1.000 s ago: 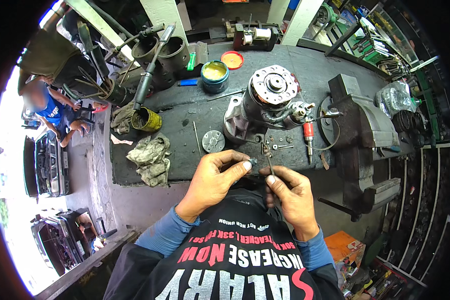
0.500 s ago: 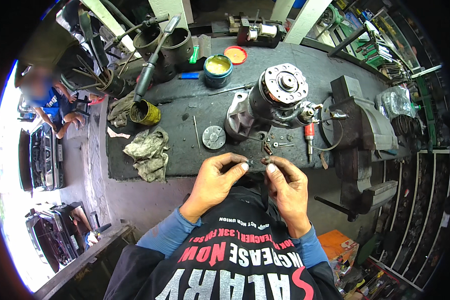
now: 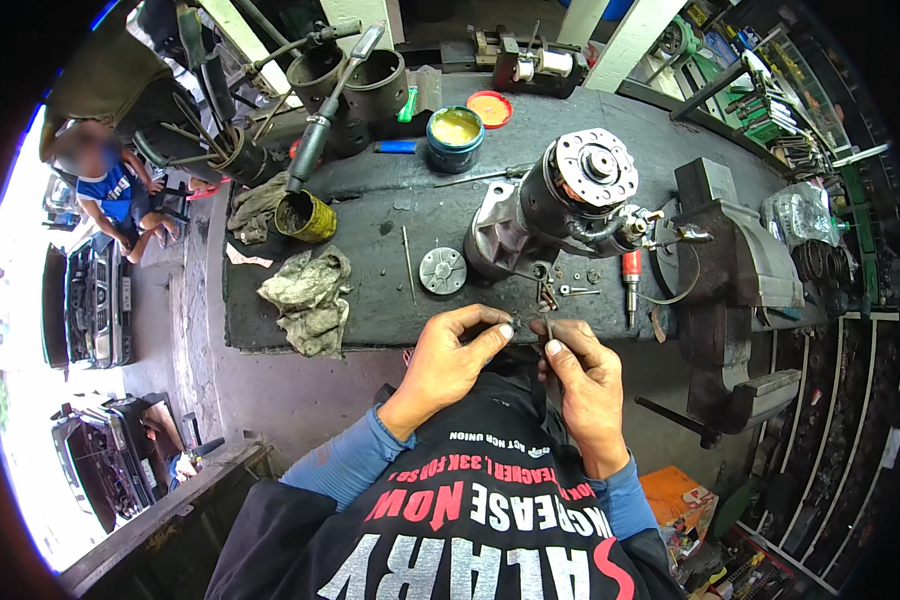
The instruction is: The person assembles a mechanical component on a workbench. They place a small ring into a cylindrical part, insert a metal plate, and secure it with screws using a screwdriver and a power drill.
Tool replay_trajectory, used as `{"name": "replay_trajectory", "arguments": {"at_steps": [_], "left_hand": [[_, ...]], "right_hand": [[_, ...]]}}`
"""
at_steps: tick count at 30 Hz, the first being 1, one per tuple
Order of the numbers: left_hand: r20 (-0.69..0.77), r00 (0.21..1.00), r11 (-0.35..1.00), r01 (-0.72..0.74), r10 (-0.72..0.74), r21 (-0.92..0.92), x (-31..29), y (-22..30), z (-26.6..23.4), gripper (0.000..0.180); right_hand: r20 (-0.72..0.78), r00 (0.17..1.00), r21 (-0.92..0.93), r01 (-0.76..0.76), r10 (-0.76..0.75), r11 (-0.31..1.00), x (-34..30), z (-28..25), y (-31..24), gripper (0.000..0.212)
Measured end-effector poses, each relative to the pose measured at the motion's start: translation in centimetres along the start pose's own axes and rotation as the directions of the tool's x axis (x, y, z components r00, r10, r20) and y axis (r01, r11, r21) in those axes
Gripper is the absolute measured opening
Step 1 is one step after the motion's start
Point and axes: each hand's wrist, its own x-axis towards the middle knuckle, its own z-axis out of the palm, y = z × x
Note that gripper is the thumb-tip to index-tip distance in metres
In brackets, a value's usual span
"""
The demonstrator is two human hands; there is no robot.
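Left hand pinches a small dark part, thumb on fingers; right hand clamps a slim, dull rod-like piece just beside it, at the matte black bench's near edge. Beyond: round grey metal disc, cylindrical motor with drilled faceplate

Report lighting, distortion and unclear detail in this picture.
Head view: glare whitens the left rim beside the cars; head view: corners go black and the far edge of the bench bends; head view: the part in the left hand is too tiny to make out.
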Motion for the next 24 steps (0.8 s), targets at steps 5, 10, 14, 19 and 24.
{"name": "replay_trajectory", "arguments": {"at_steps": [5, 10, 14, 19, 24], "left_hand": [[-0.019, 0.999, 0.993, 0.048, -0.050, -0.106, 0.1, -0.5, 0.3, 0.022], [-0.009, 0.999, 0.991, 0.037, -0.039, -0.131, 0.1, -0.5, 0.6, 0.023], [-0.013, 0.999, 0.990, 0.042, -0.045, -0.137, 0.0, -0.3, 0.7, 0.024], [-0.006, 0.999, 0.990, 0.053, -0.054, -0.128, -0.2, -0.3, 0.4, 0.024], [-0.003, 0.999, 0.984, 0.039, -0.040, -0.171, -0.2, -0.7, 0.4, 0.023]], "right_hand": [[0.037, 0.996, 0.162, -0.090, 0.085, 0.983, -0.2, -0.5, 0.1, 0.023], [0.021, 0.984, 0.152, -0.180, 0.179, 0.972, -0.3, -0.1, 0.0, 0.024], [0.015, 0.982, 0.152, -0.191, 0.191, 0.970, -0.3, 0.3, 0.4, 0.027], [0.042, 0.983, 0.162, -0.184, 0.180, 0.969, -0.2, 0.7, 0.4, 0.035], [0.060, 0.986, 0.154, -0.165, 0.158, 0.974, 0.0, 0.8, 1.1, 0.042]]}}
